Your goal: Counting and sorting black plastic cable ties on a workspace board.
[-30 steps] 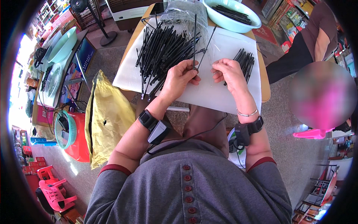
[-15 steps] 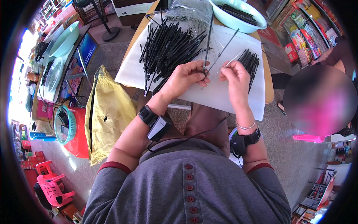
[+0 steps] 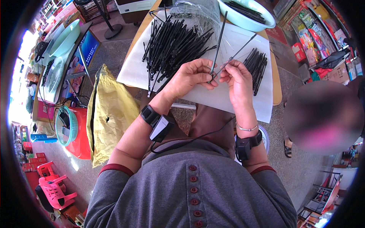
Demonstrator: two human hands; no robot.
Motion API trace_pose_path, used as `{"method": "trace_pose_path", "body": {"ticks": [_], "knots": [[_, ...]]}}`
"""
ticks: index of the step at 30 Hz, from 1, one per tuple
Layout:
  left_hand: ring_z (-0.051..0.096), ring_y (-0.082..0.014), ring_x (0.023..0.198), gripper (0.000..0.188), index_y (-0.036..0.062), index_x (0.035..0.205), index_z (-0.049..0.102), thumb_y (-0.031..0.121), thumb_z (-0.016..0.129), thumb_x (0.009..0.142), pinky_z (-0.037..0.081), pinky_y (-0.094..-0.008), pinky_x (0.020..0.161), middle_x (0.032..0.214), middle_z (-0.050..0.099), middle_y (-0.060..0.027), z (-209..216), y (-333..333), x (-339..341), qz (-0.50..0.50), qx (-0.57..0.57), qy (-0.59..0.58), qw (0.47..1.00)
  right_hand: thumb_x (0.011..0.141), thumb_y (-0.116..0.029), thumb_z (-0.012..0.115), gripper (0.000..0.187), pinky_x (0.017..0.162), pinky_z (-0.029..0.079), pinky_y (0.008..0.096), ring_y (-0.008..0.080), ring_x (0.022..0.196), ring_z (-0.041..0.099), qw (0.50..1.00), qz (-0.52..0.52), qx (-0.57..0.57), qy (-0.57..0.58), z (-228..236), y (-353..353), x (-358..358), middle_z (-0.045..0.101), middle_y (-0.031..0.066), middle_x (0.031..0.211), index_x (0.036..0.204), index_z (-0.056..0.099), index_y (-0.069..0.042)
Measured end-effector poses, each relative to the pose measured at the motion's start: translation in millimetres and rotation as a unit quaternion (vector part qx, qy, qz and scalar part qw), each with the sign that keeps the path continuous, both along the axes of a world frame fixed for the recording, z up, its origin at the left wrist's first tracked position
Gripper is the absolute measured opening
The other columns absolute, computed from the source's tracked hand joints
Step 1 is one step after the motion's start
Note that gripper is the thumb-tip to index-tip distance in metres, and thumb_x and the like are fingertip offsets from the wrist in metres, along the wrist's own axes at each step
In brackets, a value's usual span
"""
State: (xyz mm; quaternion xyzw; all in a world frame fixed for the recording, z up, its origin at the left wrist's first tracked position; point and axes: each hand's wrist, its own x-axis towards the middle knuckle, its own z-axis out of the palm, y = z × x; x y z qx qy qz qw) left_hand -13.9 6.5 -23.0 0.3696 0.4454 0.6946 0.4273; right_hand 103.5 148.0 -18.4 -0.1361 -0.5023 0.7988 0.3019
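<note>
Left hand: the person's bare left hand, near the centre of the frame, is gripping a long, slim black rod between thumb and fingers, the rod leaning toward the top of the frame.
Second rod: a slim, dark grey rod with a small bead-like bump is slanting from the left fingertips toward the upper right, crossing just in front of the right hand.
Right hand: the person's bare right hand, right of centre, is pressing thumb and forefinger together at the second rod; what exactly is lying between them is too small to tell.
Big pile: a large heap of thin black rods is lying left of the hands on a white, flat sheet.
Small bundle: a smaller group of black rods is resting just beyond the right hand.
Table: a tan wooden tabletop is supporting the sheet.
Basin: a pale green, round plastic basin is holding more black rods at the upper right.
Sack: a crumpled yellow sack is standing left of centre.
</note>
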Motion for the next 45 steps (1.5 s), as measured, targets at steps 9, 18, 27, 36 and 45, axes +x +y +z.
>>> {"method": "trace_pose_path", "body": {"ticks": [9,18,27,36,45], "knots": [[0.066,-0.0204,0.088,0.031,-0.0016,0.121,0.050,-0.003,0.051,0.090,0.056,-0.0292,0.077,0.098,0.063,-0.0117,-1.0,-0.4,0.4,-0.010,0.002,0.009,1.000,0.089,-0.006,0.056,0.008,0.058,0.052,0.0249,0.0125,0.068,0.061,1.000,0.009,-0.007,0.005,1.7,1.4,1.8,0.065,0.0103,0.085,0.093,0.058,0.001],[0.066,-0.0198,0.088,0.030,-0.0016,0.119,0.051,-0.004,0.052,0.090,0.056,-0.0296,0.076,0.099,0.063,-0.0117,0.0,-0.8,1.6,-0.015,-0.006,0.010,1.000,0.088,-0.006,0.056,0.011,0.057,0.053,0.0253,0.0127,0.065,0.061,1.000,0.003,-0.003,-0.011,5.4,-1.4,4.0,0.065,0.0109,0.085,0.096,0.058,0.003],[0.066,-0.0195,0.085,0.026,-0.0006,0.115,0.053,-0.002,0.055,0.088,0.056,-0.0293,0.074,0.097,0.062,-0.0091,0.5,-1.2,1.5,-0.035,-0.006,0.028,0.999,0.087,-0.007,0.058,0.014,0.052,0.052,0.0251,0.0126,0.061,0.059,0.997,-0.021,0.010,-0.073,8.1,3.0,0.8,0.063,0.0106,0.081,0.097,0.057,0.003],[0.063,-0.0135,0.071,0.012,0.0038,0.092,0.054,0.010,0.063,0.087,0.051,-0.0242,0.057,0.080,0.058,-0.0024,5.7,-2.6,4.2,0.031,-0.055,0.005,0.998,0.088,-0.006,0.057,0.014,0.066,0.052,0.0251,0.0119,0.072,0.060,0.988,0.015,0.149,-0.037,29.3,-14.7,11.4,0.063,0.0075,0.088,0.101,0.057,0.002],[0.055,-0.0074,0.064,0.011,0.0016,0.093,0.060,0.008,0.063,0.085,0.046,-0.0226,0.059,0.075,0.058,-0.0003,6.8,-1.0,10.6,0.051,-0.050,0.055,0.996,0.089,-0.005,0.056,0.013,0.065,0.051,0.0238,0.0100,0.073,0.059,0.980,0.018,0.181,-0.084,31.5,-18.6,14.5,0.061,0.0050,0.085,0.100,0.058,0.002]]}}
